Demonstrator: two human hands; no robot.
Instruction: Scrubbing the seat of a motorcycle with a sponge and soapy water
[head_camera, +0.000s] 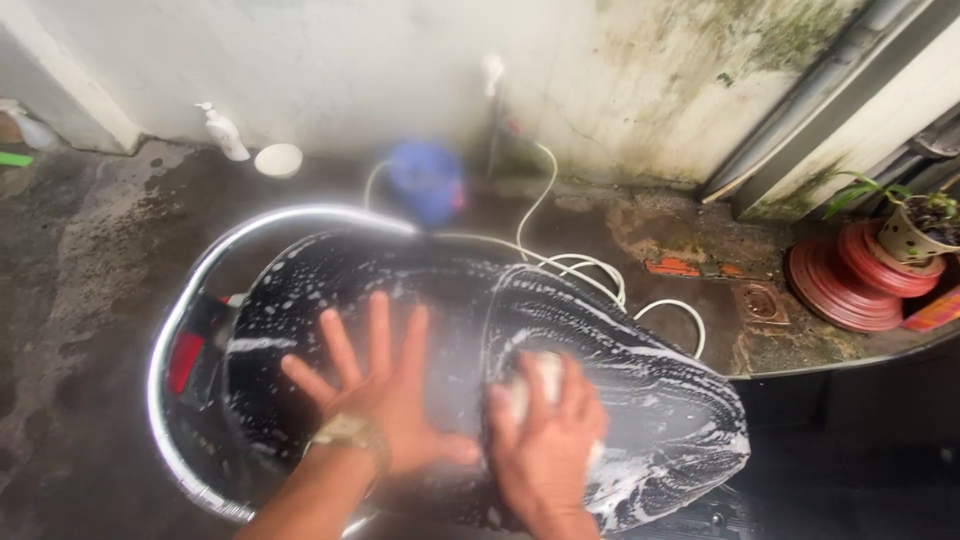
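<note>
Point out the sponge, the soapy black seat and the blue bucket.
sponge (524, 385): head view, pale edge showing left of the fingers.
soapy black seat (660, 400): head view, foamy right part.
blue bucket (425, 180): head view, its side.

The wet, dark concrete floor (90, 260) carries a blue bucket (425, 180) near the wall, a white coiled hose (590, 270), a white bowl (278, 159) beside a white pump bottle (224, 131), and stacked red pot saucers (840, 285) at right.

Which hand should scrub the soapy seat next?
Probably the right hand: it already presses a white sponge on the black seat. The left hand lies flat with fingers spread, holding nothing.
</note>
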